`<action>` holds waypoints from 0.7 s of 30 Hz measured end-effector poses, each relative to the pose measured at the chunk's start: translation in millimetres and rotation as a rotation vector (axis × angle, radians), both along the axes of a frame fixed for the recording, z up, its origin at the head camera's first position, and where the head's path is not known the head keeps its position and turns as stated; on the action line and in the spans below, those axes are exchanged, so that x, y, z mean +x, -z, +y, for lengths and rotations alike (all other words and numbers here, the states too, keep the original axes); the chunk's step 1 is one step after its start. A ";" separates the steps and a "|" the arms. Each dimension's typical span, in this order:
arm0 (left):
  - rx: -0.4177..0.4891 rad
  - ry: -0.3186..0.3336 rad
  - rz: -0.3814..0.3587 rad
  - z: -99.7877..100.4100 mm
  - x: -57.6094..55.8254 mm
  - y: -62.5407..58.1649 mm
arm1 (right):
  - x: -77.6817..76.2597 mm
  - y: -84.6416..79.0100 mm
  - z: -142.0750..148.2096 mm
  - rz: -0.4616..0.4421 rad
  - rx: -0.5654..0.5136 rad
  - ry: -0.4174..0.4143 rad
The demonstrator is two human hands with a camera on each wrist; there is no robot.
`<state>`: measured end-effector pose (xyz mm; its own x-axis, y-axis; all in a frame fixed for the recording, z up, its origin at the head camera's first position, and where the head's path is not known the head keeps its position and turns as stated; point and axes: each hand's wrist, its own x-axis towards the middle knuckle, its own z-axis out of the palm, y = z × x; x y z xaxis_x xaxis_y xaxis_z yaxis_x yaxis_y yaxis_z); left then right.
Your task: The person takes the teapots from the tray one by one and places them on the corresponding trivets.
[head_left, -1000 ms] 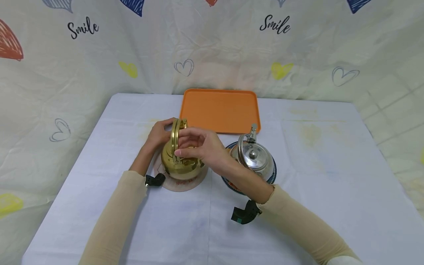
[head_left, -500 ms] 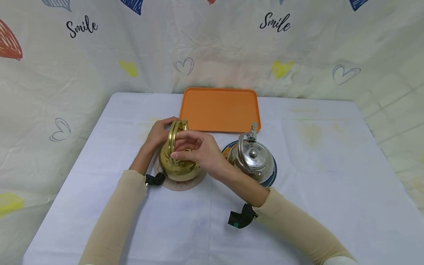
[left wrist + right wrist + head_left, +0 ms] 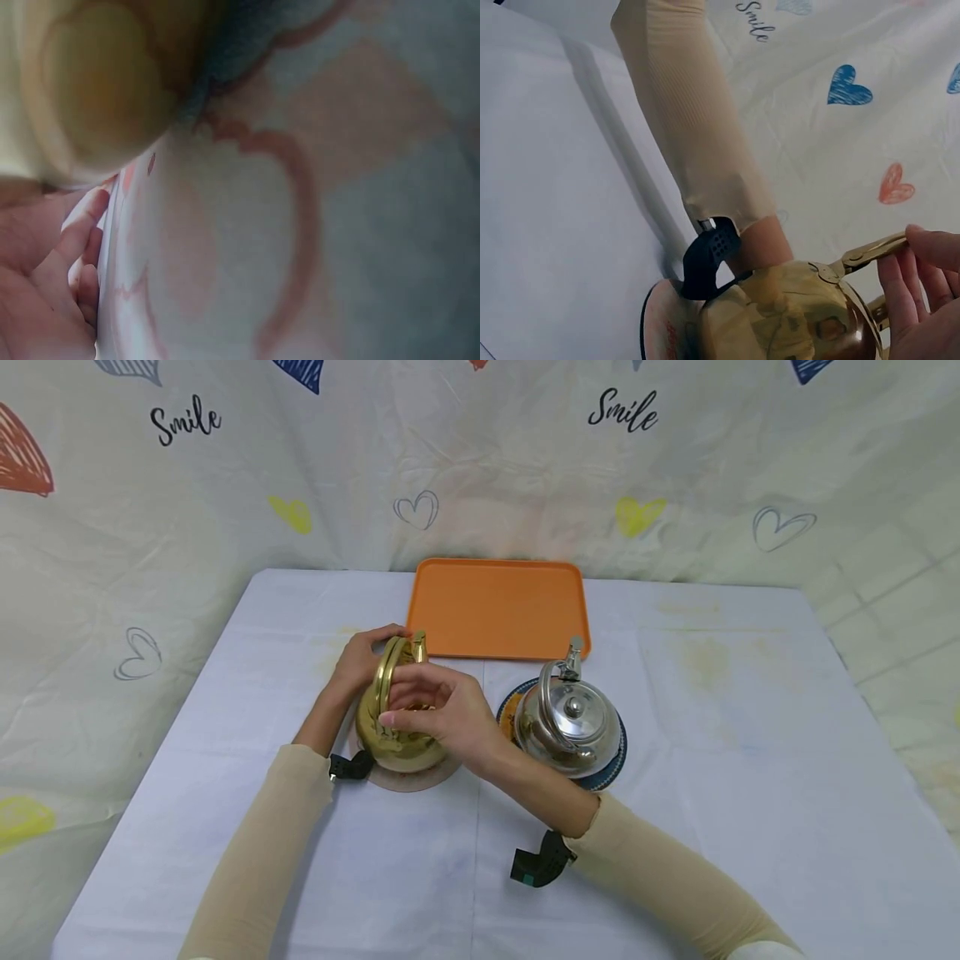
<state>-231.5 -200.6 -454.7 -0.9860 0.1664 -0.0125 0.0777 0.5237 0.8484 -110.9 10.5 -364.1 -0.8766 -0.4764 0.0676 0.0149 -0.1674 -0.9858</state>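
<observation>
A shiny gold kettle [image 3: 405, 752] rests over a round pale patterned coaster [image 3: 408, 783], left of the table's middle. My right hand [image 3: 442, 714] pinches its upright handle [image 3: 386, 677] from the right; the right wrist view shows the thumb on top of the handle [image 3: 870, 251] and fingers beneath. My left hand [image 3: 358, 662] lies along the kettle's left side, its fingers reaching behind the handle. In the left wrist view, this hand's fingers [image 3: 84, 225] extend beside the coaster's edge, close under the gold body [image 3: 105, 90]. The fingertips behind the kettle are partly hidden.
A silver kettle [image 3: 592, 727] stands on a blue-rimmed round coaster [image 3: 611, 772] to the right, close to my right forearm. Behind both kettles lies an orange tray [image 3: 498, 606] at the table's back edge. A patterned cloth [image 3: 517, 468] hangs behind the white table.
My right hand and the gold kettle's handle have moved a little to the left, and the kettle's body has shifted left over its coaster. My left hand has stayed almost still.
</observation>
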 end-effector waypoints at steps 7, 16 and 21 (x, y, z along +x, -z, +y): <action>-0.033 -0.007 -0.033 -0.9 0.2 -0.1 | 5.0 5.7 -1.7 0.063 -0.001 -0.007; -0.048 -0.014 -0.032 -0.5 0.0 -0.7 | 9.0 10.8 1.1 0.091 -0.063 -0.027; -0.057 -0.009 -0.013 0.5 0.8 -1.3 | 10.2 13.2 3.2 0.100 -0.097 -0.050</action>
